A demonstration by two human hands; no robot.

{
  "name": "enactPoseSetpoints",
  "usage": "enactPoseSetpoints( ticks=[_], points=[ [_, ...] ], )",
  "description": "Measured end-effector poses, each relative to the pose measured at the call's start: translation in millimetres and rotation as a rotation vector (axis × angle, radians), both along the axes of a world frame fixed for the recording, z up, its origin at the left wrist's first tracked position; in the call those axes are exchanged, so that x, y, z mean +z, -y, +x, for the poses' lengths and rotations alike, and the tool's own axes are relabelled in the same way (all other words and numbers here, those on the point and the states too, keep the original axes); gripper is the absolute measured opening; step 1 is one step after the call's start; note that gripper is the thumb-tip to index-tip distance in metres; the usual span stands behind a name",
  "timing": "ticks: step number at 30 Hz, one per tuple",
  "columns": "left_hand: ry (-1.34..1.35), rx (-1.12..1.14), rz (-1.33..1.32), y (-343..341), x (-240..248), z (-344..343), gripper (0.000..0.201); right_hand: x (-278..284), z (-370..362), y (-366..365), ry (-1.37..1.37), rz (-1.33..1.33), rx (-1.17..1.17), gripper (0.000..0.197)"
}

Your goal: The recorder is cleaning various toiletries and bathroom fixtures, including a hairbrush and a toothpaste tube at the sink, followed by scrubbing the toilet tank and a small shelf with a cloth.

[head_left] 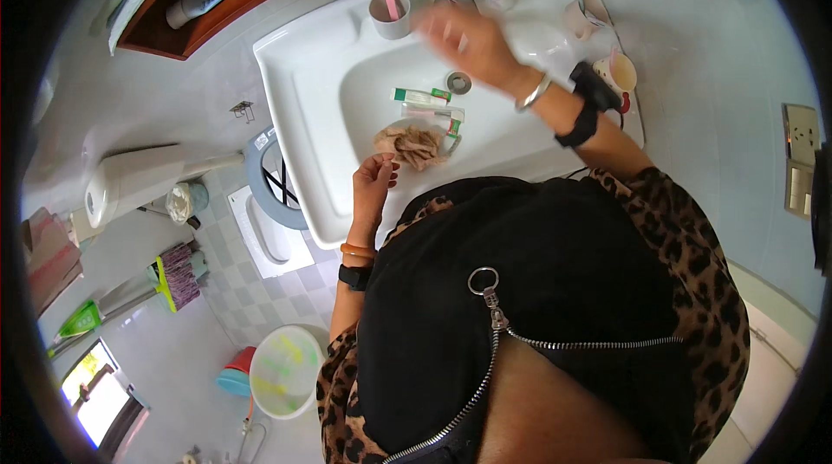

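Black top [555, 256]; right hand [471, 42] outstretched, left hand [375, 180] half-curled.

I see the view taken from the person's head, through the left of two fisheye cameras, facing steeply down past the black top [555, 256] onto the white washbasin [299, 74], near enough that left hand [374, 178] and right hand [472, 44] show whole. The wooden shelf [227, 13] bends along its upper rim.

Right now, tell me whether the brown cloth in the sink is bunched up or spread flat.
Bunched up: the brown cloth lies in a wrinkled heap in the sink, by the left hand.
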State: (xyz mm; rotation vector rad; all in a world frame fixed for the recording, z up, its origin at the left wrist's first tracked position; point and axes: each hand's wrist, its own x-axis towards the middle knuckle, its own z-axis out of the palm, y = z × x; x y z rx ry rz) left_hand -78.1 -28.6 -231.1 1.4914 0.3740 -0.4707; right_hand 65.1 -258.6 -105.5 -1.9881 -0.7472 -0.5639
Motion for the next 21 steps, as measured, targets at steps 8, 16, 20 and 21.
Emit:
enactPoseSetpoints(
  ticks=[8, 16, 20, 21],
  points=[
    [0.022, -0.039, 0.062, 3.4, 4.9, 3.0, 0.016, -217.6, -5.2, 24.4, -0.730, -0.617, -0.097, 0.016],
    [-0.021, 0.027, 0.131, -5.3, 5.8, -10.0, 0.015, -259.9, -11.1, 12.2, -0.801, -0.627, -0.354, 0.031],
    [-0.050, 0.023, 0.135, -4.1, 2.8, -12.5, 0.016, -268.8, 2.2, 19.2, -0.783, -0.683, -0.163, 0.031],
    [-0.056, 0.019, 0.140, -4.3, 1.0, -13.3, 0.016, -267.6, 5.1, 20.0, -0.894, -0.611, -0.077, 0.030]
  ],
)
